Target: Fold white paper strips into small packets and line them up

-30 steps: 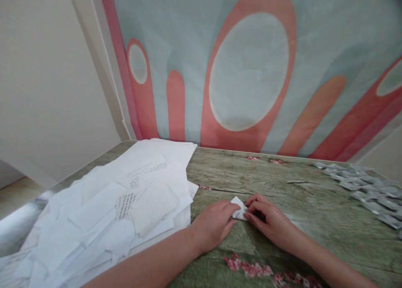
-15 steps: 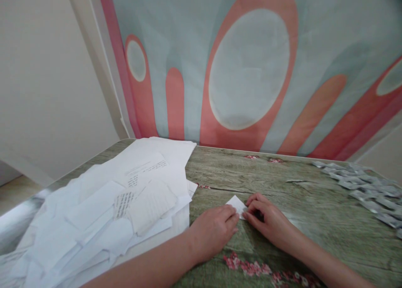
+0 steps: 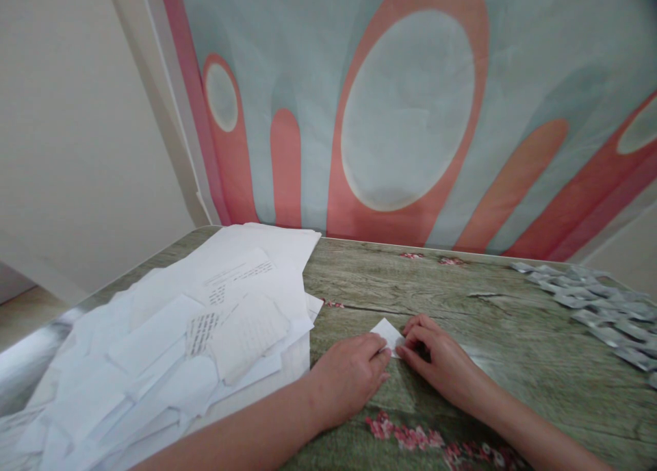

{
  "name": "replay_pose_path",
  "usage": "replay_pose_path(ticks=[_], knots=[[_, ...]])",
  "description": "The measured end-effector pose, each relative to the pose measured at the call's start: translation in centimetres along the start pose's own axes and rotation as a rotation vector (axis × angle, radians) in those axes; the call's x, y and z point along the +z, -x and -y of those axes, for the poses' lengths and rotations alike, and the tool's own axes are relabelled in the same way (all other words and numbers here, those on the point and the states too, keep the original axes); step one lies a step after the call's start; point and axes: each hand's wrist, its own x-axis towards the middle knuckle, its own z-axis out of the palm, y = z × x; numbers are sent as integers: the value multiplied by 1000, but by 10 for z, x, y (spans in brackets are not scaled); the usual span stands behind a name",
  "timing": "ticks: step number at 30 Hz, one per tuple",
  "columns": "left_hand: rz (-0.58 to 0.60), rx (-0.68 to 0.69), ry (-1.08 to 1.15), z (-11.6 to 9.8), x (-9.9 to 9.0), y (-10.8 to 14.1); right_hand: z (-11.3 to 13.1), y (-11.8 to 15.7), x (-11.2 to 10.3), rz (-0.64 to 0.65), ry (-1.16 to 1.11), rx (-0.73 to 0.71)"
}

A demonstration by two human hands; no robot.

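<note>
A small piece of white paper (image 3: 386, 331) lies on the wood-patterned table between my hands, one corner pointing away from me. My left hand (image 3: 352, 370) has its fingers closed on the paper's left and near edge. From the other side, my right hand (image 3: 434, 354) pinches the right edge between thumb and curled fingers. Both hands rest low at the tabletop. The paper's near part is hidden under my fingertips, so I cannot tell how it is folded there.
Left of my hands spreads a heap of loose white papers (image 3: 154, 348), some with print. Several silvery-grey folded pieces (image 3: 600, 307) lie in rows at the table's right side. Behind the table (image 3: 369, 279) hangs a blue-grey and coral patterned sheet (image 3: 308, 60).
Almost nothing differs. Both hands stay on the small paper, with only a very slight shift of the left fingers.
</note>
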Motion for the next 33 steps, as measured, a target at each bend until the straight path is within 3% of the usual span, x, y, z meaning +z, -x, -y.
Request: replay_pose_path(ticks=[24, 33], knots=[[-24, -21, -46, -7, 7, -1, -3, 1, 3, -39, 47, -12], [-24, -44, -74, -10, 5, -1, -1, 9, 12, -171, 163, -40]])
